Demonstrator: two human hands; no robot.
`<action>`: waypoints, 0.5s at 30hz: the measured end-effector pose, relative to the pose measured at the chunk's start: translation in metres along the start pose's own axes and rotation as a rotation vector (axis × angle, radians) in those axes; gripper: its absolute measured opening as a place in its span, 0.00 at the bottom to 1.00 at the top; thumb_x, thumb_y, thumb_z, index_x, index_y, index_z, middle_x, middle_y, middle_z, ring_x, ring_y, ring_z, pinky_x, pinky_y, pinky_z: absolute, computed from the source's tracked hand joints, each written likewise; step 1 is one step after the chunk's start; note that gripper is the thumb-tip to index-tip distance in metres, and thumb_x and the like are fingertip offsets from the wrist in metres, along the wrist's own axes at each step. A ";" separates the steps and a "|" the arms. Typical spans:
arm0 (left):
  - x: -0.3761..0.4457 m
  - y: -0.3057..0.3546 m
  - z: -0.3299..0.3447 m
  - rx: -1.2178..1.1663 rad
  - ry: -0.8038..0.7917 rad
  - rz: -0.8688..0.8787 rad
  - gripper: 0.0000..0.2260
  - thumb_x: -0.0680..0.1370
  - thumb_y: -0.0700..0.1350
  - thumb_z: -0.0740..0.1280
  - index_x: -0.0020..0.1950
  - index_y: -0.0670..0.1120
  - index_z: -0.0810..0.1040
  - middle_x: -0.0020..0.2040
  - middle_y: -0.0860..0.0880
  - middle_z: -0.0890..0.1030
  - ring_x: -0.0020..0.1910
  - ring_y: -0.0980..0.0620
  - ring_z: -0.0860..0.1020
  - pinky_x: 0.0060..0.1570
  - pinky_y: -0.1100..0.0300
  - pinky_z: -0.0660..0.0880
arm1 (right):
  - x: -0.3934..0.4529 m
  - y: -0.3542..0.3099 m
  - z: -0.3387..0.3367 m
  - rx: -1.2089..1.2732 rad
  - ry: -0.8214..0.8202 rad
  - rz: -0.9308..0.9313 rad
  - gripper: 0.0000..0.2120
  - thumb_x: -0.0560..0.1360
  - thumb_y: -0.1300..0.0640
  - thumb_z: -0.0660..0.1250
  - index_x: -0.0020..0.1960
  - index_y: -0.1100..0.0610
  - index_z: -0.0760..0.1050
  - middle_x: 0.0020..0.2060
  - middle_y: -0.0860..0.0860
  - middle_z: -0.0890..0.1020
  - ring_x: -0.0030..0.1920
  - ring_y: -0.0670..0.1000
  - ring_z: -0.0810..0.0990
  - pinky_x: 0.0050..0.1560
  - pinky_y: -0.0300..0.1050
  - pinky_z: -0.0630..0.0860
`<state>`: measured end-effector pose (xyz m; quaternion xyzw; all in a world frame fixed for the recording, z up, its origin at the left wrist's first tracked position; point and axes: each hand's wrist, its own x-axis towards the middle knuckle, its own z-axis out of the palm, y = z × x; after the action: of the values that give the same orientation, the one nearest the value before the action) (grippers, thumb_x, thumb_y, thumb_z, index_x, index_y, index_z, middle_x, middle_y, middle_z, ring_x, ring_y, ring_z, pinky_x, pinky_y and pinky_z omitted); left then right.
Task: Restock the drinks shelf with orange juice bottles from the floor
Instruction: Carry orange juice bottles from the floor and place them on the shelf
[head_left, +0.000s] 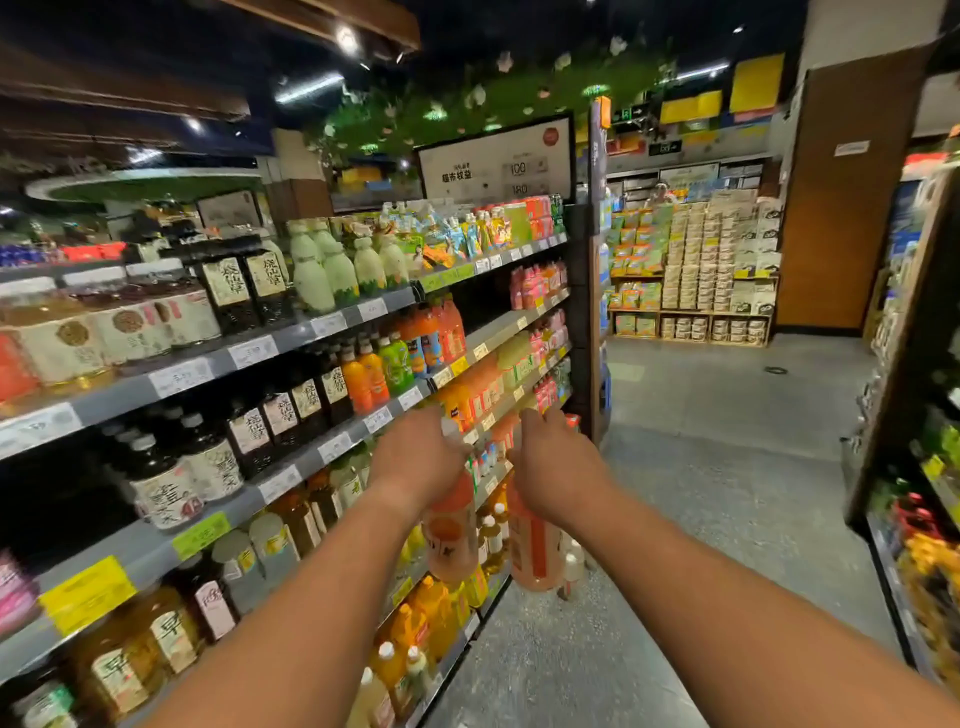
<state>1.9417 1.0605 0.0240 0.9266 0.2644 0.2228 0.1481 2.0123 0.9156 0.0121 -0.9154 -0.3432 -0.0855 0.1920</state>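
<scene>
My left hand (415, 457) grips the neck of an orange juice bottle (451, 535), which hangs upright below the fist. My right hand (553, 462) holds a second orange juice bottle (535, 551) by its top in the same way. Both bottles are pale orange with labels and hang in the air in front of the drinks shelf (332, 447), at about the level of its third board. Beyond my hands, orange bottles (470, 400) stand in a row on that shelf.
The shelving unit runs along the left, packed with dark tea bottles (280, 415), green and orange drinks and yellow juice (436, 613) lower down. One bottle (571, 569) stands on the grey floor. Another rack (914, 467) lines the right, and stacked goods (696, 270) stand at the aisle's end.
</scene>
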 end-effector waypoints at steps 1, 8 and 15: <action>0.024 0.006 0.017 -0.010 0.009 -0.013 0.08 0.74 0.50 0.66 0.47 0.46 0.74 0.50 0.45 0.80 0.49 0.42 0.77 0.40 0.55 0.69 | 0.026 0.018 0.007 0.023 0.004 -0.013 0.17 0.77 0.55 0.63 0.63 0.57 0.65 0.58 0.58 0.70 0.53 0.62 0.78 0.56 0.60 0.73; 0.193 0.050 0.123 -0.068 0.056 -0.197 0.10 0.72 0.53 0.70 0.47 0.48 0.78 0.48 0.48 0.80 0.49 0.45 0.78 0.43 0.56 0.72 | 0.219 0.133 0.029 0.080 -0.050 -0.147 0.17 0.79 0.55 0.63 0.65 0.56 0.66 0.60 0.55 0.70 0.55 0.58 0.77 0.46 0.49 0.73; 0.371 0.074 0.189 -0.011 0.100 -0.239 0.12 0.72 0.56 0.70 0.45 0.48 0.78 0.49 0.49 0.81 0.51 0.44 0.78 0.40 0.58 0.69 | 0.410 0.200 0.049 0.119 -0.084 -0.252 0.15 0.80 0.51 0.63 0.63 0.56 0.68 0.57 0.54 0.73 0.55 0.55 0.77 0.53 0.51 0.77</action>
<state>2.3479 1.1766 0.0153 0.8753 0.3789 0.2509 0.1654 2.4531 1.0413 0.0268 -0.8549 -0.4676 -0.0500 0.2193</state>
